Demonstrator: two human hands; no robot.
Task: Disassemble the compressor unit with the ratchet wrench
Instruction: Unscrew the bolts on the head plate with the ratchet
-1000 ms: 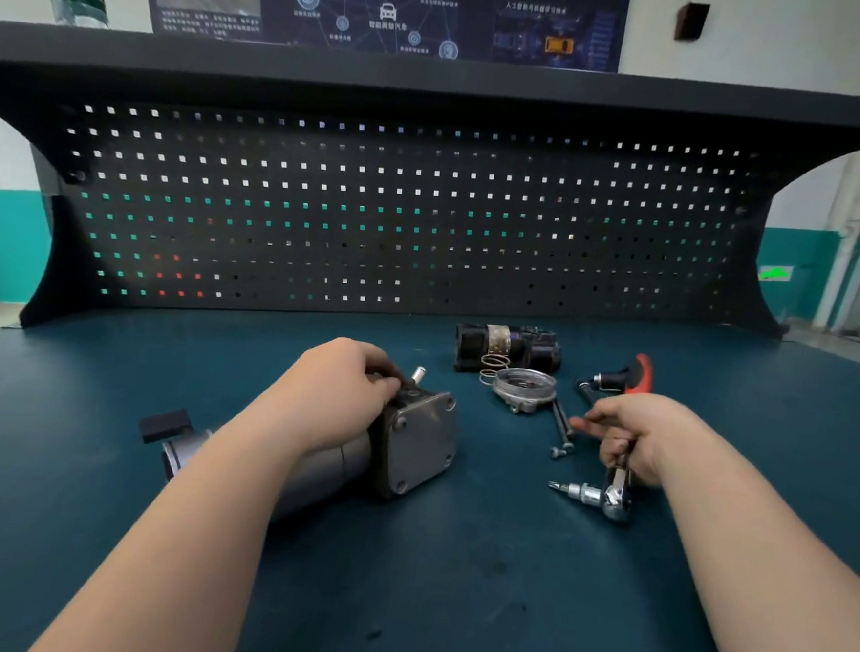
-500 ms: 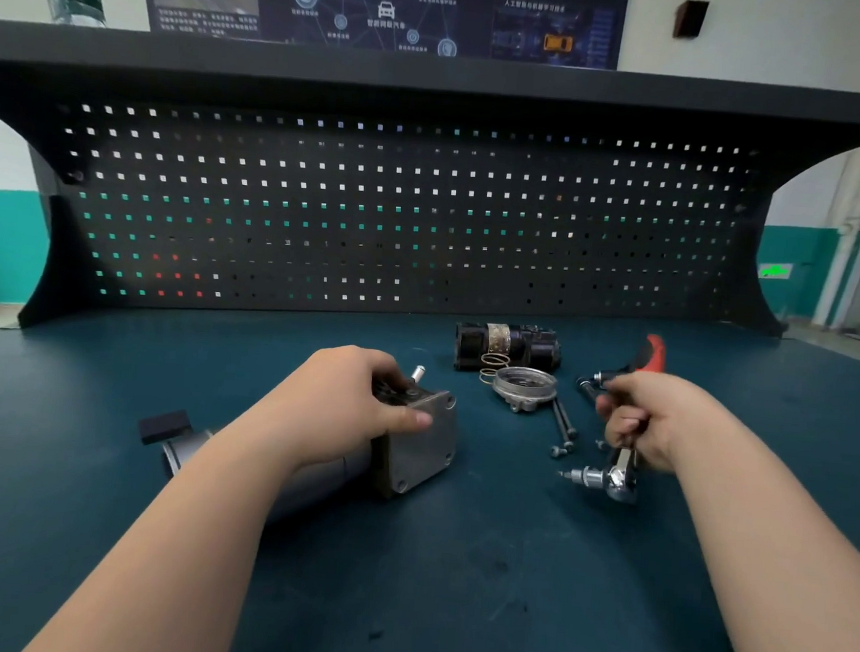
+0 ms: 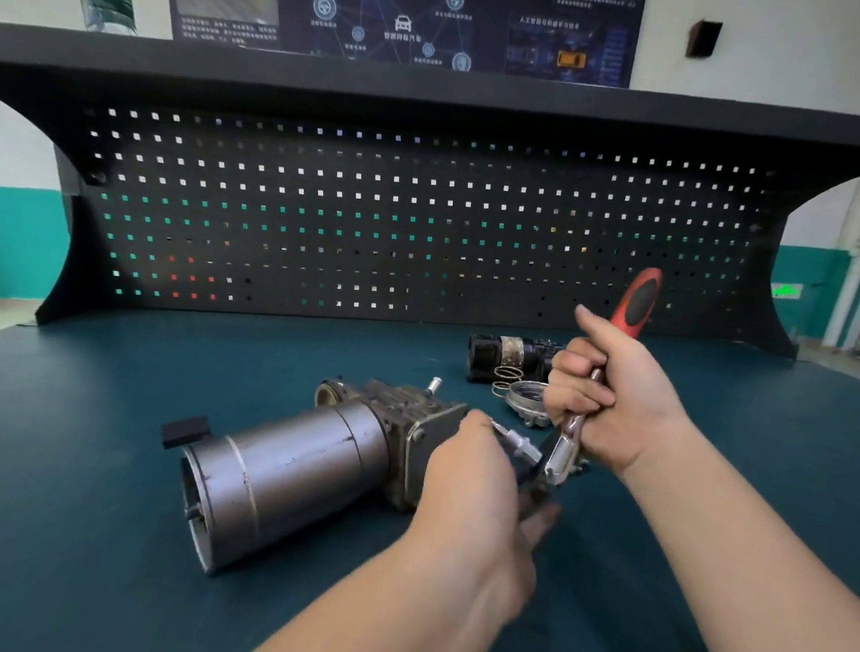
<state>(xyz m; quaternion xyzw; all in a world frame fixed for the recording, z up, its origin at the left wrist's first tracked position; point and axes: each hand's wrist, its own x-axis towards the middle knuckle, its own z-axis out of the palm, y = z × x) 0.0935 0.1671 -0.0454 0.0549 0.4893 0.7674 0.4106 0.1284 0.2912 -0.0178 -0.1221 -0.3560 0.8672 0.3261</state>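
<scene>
Dark teal bench (image 3: 103, 455), matte top, black pegboard back panel (image 3: 425, 223) rising at 12 o'clock edge. On it: compressor unit (image 3: 296, 464) lying on its side near centre, grey cylinder end toward 7 o'clock, square end plate toward 3 o'clock. Small black block (image 3: 185, 431) just beside the cylinder at 10 o'clock. Black cylindrical part (image 3: 507, 357) lying at 1 o'clock from the unit, near the back. Wire spring rings (image 3: 504, 379) touching its front. Round metal cover (image 3: 527, 401) just beside the rings, partly hidden behind a hand
</scene>
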